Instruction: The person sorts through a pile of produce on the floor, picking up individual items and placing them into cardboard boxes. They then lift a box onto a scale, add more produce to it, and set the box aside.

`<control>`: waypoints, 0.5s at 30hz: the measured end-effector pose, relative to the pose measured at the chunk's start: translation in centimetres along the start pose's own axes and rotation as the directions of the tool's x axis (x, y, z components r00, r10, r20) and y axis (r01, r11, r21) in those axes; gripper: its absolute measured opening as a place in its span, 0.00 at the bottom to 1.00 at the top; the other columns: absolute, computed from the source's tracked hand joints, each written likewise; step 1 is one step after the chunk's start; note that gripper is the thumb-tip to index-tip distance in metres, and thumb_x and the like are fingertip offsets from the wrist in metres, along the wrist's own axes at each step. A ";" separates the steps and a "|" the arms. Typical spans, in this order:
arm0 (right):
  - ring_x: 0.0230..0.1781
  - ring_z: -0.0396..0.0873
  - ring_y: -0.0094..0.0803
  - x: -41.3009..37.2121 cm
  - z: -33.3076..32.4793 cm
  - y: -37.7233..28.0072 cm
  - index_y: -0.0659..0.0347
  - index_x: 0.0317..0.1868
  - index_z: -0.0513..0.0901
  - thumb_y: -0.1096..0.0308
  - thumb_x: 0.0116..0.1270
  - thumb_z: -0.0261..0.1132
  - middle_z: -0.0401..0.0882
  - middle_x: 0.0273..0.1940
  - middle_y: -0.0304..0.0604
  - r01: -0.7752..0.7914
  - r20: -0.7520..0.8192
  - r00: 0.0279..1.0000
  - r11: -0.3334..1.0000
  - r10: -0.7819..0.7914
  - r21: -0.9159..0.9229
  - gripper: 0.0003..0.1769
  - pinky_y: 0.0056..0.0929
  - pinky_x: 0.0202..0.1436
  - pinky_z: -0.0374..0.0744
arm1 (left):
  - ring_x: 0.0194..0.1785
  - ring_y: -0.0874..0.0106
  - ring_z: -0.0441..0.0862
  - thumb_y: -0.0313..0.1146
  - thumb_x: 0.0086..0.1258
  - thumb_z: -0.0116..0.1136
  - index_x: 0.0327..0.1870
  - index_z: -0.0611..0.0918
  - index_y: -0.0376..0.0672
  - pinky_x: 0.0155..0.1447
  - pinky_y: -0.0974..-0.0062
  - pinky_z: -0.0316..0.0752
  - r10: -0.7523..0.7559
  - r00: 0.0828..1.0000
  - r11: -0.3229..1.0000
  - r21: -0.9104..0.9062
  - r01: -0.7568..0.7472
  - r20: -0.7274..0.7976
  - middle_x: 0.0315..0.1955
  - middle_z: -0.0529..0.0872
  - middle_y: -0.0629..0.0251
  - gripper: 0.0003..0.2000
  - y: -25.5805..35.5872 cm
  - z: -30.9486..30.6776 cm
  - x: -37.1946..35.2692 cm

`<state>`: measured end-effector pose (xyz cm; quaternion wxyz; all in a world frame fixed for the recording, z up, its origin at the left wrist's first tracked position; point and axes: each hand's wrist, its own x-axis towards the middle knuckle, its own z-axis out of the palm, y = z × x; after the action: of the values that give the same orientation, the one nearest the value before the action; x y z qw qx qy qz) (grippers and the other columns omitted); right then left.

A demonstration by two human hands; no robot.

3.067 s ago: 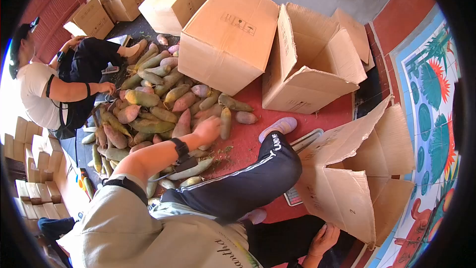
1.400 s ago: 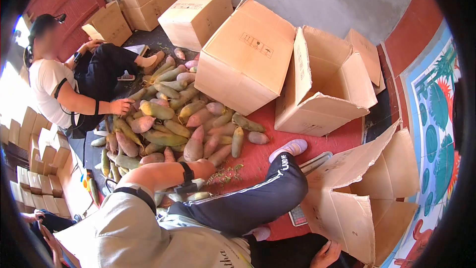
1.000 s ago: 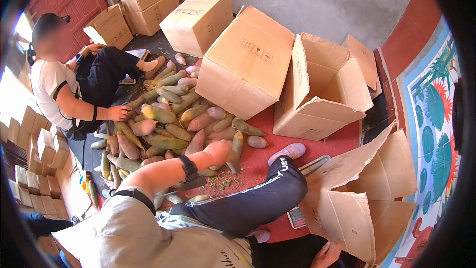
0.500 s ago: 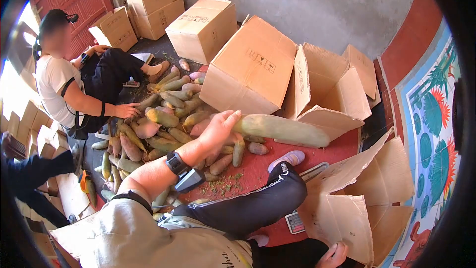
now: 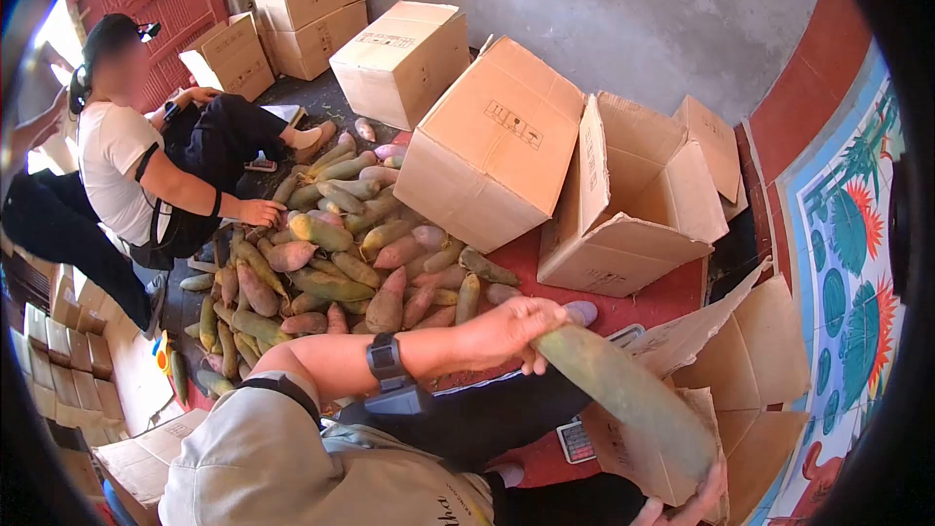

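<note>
The right hand [image 5: 696, 507] is at the lower end of a long, thick, pale-green root vegetable [image 5: 633, 399], its fingers spread around the tip; how firmly they grip, I cannot tell. The vegetable slants above the open brown cardboard box [image 5: 750, 360], and the left hand [image 5: 521, 329] has its fingers curled closed about the upper end. It is probably heavy, stiff and smooth-skinned, liable to slip if damp and to bruise or snap if dropped; one hand near each end should balance it best. Beyond lies a heap of green and pinkish root vegetables [image 5: 336, 273].
</note>
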<state>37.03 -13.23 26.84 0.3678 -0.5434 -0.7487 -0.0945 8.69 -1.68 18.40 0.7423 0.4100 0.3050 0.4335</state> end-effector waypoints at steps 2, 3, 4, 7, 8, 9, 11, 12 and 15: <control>0.53 0.69 0.53 -0.8 0.1 0.2 0.70 0.57 0.69 0.53 0.62 0.62 0.72 0.53 0.58 -0.049 0.007 0.999 0.998 0.049 0.042 0.32 0.45 0.59 0.66 | 0.24 0.79 0.75 0.52 0.72 0.42 0.45 0.76 0.40 0.27 0.82 0.71 0.000 0.999 1.000 -0.029 0.002 0.045 0.29 0.80 0.68 0.21 -0.7 0.5 0.3; 0.55 0.68 0.53 -1.2 0.1 0.3 0.70 0.57 0.69 0.56 0.62 0.64 0.71 0.53 0.58 -0.100 0.017 0.995 0.992 0.099 0.083 0.31 0.45 0.60 0.65 | 0.24 0.80 0.75 0.52 0.72 0.43 0.45 0.76 0.41 0.27 0.83 0.71 -0.001 0.996 0.998 -0.057 0.007 0.091 0.29 0.80 0.68 0.21 -0.9 0.6 0.3; 0.54 0.69 0.51 -1.3 -0.2 0.2 0.70 0.57 0.70 0.60 0.59 0.66 0.72 0.53 0.57 -0.133 0.032 0.991 0.986 0.130 0.104 0.30 0.44 0.59 0.66 | 0.24 0.80 0.75 0.52 0.72 0.43 0.45 0.76 0.41 0.27 0.83 0.71 -0.009 0.992 1.000 -0.016 0.011 0.130 0.30 0.80 0.69 0.21 -0.6 0.9 0.2; 0.52 0.71 0.49 -2.0 -1.0 0.8 0.70 0.57 0.69 0.60 0.58 0.67 0.72 0.53 0.55 -0.219 0.025 0.976 0.965 0.217 0.142 0.31 0.42 0.59 0.68 | 0.22 0.81 0.76 0.55 0.70 0.44 0.35 0.75 0.44 0.23 0.85 0.72 -0.032 0.994 0.999 -0.017 0.034 0.108 0.25 0.79 0.70 0.21 -0.8 2.1 0.6; 0.51 0.72 0.46 -2.2 -1.1 1.0 0.69 0.58 0.68 0.58 0.59 0.67 0.73 0.51 0.54 -0.191 -0.030 0.980 0.978 0.194 0.086 0.32 0.40 0.57 0.70 | 0.25 0.79 0.78 0.55 0.70 0.43 0.40 0.75 0.42 0.28 0.84 0.74 -0.036 0.982 0.999 -0.008 0.038 0.184 0.28 0.79 0.68 0.22 -0.9 2.2 0.9; 0.51 0.72 0.46 -2.3 -1.2 1.2 0.69 0.58 0.68 0.58 0.59 0.67 0.73 0.51 0.54 -0.190 -0.031 0.981 0.978 0.193 0.086 0.32 0.40 0.57 0.70 | 0.25 0.79 0.78 0.55 0.70 0.43 0.40 0.75 0.42 0.28 0.84 0.74 -0.034 0.982 0.999 -0.008 0.036 0.184 0.28 0.79 0.68 0.22 -0.9 2.5 1.2; 0.49 0.73 0.45 -1.6 -1.5 0.8 0.68 0.58 0.67 0.54 0.61 0.65 0.73 0.50 0.54 -0.108 -0.234 0.957 0.958 0.173 0.266 0.32 0.40 0.53 0.73 | 0.31 0.76 0.80 0.56 0.70 0.42 0.50 0.72 0.40 0.34 0.82 0.76 0.028 0.967 0.993 -0.117 0.002 0.252 0.36 0.78 0.65 0.25 -1.0 3.5 1.6; 0.47 0.73 0.45 -1.0 -2.0 0.9 0.68 0.57 0.67 0.52 0.62 0.64 0.72 0.50 0.55 -0.060 -0.300 0.946 0.978 0.119 0.199 0.32 0.39 0.50 0.75 | 0.38 0.75 0.79 0.55 0.71 0.41 0.58 0.67 0.40 0.42 0.80 0.76 0.018 0.946 0.990 -0.141 0.030 0.325 0.45 0.75 0.62 0.27 -1.6 3.3 2.1; 0.44 0.75 0.40 -1.1 -3.8 2.9 0.68 0.57 0.67 0.53 0.63 0.63 0.73 0.46 0.53 -0.138 -0.537 0.821 0.980 0.194 0.143 0.32 0.36 0.46 0.78 | 0.44 0.75 0.78 0.56 0.71 0.40 0.61 0.64 0.42 0.47 0.78 0.75 0.048 0.951 0.992 -0.122 -0.010 0.307 0.48 0.73 0.62 0.28 -3.3 3.9 3.0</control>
<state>41.38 -14.93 28.09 0.5995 -0.5381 -0.5655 -0.1769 14.44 -1.33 17.06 0.7975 0.4322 0.1526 0.3922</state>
